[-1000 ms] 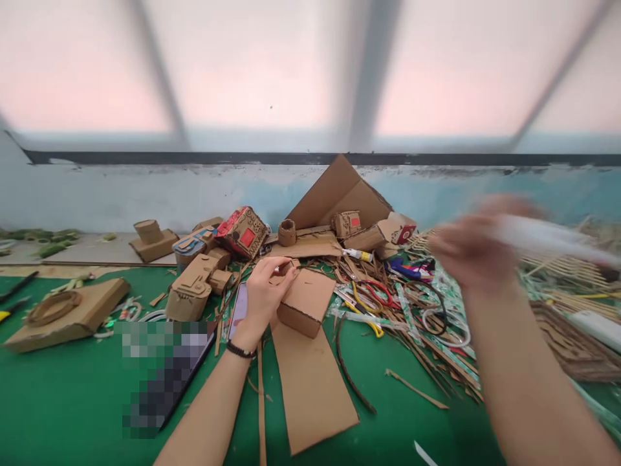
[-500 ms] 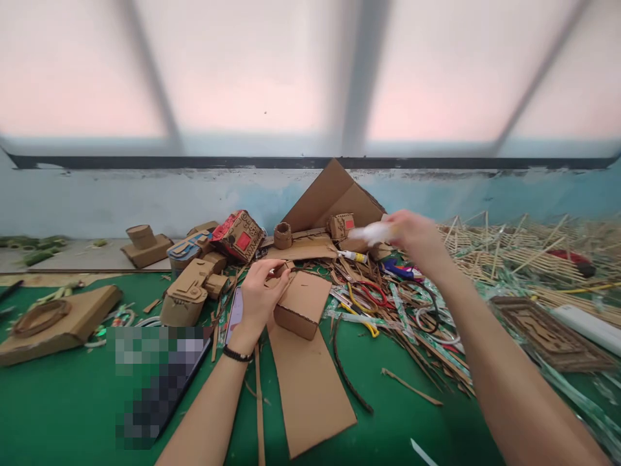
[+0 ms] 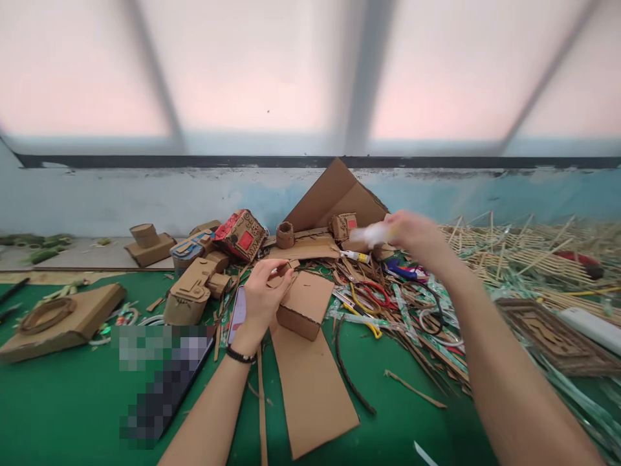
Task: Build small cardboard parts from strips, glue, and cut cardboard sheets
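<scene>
The left hand (image 3: 264, 291) is pinching a small cardboard piece (image 3: 292, 264) between thumb and fingertips, right beside the cardboard box (image 3: 306, 301); whether that piece is joined to the box, I cannot tell. The box is sitting near the middle of the bench (image 3: 72, 408), over the far end of a cardboard sheet (image 3: 315, 395) that is stretching toward the bench's near edge. The right hand (image 3: 412, 236) is hovering past the box, toward the bench's far edge, its fingers grasping a blurred white object (image 3: 372, 234), perhaps a bottle. The 2 hands are staying well apart. Only the left hand seems to be steadying the box, so a bump could be shifting it or twisting the pinched piece askew. If the white object is a bottle with its tip uncovered, too hard a squeeze could be dripping onto the scraps below. A yellow-handled tool (image 3: 373, 327) is lying in the clutter between the box and the bench's right edge, where a low sweep of the right forearm could be snagging it. A phone (image 3: 237, 314) is lying just left of the box, partly behind the left hand, so stray drips could be marking it.
</scene>
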A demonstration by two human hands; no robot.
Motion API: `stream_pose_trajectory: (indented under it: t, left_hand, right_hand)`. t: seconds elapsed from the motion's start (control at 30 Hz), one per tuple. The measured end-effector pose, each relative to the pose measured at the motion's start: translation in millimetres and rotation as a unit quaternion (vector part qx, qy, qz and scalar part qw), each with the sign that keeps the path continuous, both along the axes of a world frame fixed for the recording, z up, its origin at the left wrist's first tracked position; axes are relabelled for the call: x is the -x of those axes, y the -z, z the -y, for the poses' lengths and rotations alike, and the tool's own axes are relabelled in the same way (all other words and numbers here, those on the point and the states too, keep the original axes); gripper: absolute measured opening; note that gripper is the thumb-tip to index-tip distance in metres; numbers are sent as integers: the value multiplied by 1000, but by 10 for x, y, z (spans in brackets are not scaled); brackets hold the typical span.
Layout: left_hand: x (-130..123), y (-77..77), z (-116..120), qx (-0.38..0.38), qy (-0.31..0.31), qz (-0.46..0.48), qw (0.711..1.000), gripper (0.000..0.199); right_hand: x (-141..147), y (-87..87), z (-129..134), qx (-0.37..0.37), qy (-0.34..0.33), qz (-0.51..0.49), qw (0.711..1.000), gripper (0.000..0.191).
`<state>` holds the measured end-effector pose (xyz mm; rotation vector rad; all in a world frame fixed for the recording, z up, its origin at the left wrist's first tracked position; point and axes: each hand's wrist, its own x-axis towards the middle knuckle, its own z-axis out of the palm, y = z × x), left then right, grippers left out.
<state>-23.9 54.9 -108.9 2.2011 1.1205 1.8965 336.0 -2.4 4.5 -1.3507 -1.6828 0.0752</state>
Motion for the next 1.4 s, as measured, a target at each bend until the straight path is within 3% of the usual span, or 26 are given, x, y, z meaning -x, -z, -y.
stream_pose_trajectory:
  t: [0.13, 0.37, 0.47, 0.57, 0.63, 0.73, 0.83, 0.93, 1.2, 1.4]
  left_hand:
    - [-7, -15, 4, -15, -4, -26, 1000, 12]
    - [-30, -35, 17, -27, -2, -43, 999, 11]
    - [-40, -44, 25, -28, -2, -41, 999, 11]
    - [-55, -52, 40, -28, -7, -47, 998, 12]
    - [-72, -50, 56, -31, -7, -53, 998, 13]
    - [-111, -30, 79, -31, -2, -64, 997, 14]
    - [-159, 2, 97, -30, -5, -79, 996, 14]
    - [-196, 26, 107, -31, -4, -96, 995, 16]
    - [-242, 64, 107, -34, -3, -104, 994, 16]
    - [-306, 42, 158, -13, 23, -89, 996, 12]
  right_hand:
    - [117, 147, -98, 17, -27, -38, 999, 28]
    - [394, 310, -207, 14, -47, -130, 990, 36]
    - [481, 432, -248, 6, -33, -180, 983, 49]
    - [624, 633, -362, -4, -13, -219, 976, 37]
    - [742, 791, -444, 4, -35, -313, 949, 36]
    - [898, 1017, -529, 82, -127, -487, 860, 45]
    - [982, 1183, -560, 148, -165, -576, 787, 53]
    - [1013, 1264, -556, 181, -170, -602, 759, 54]
    - [1123, 1155, -391, 182, -214, -596, 752, 50]
    - [1235, 1092, -270, 102, -200, -578, 784, 50]
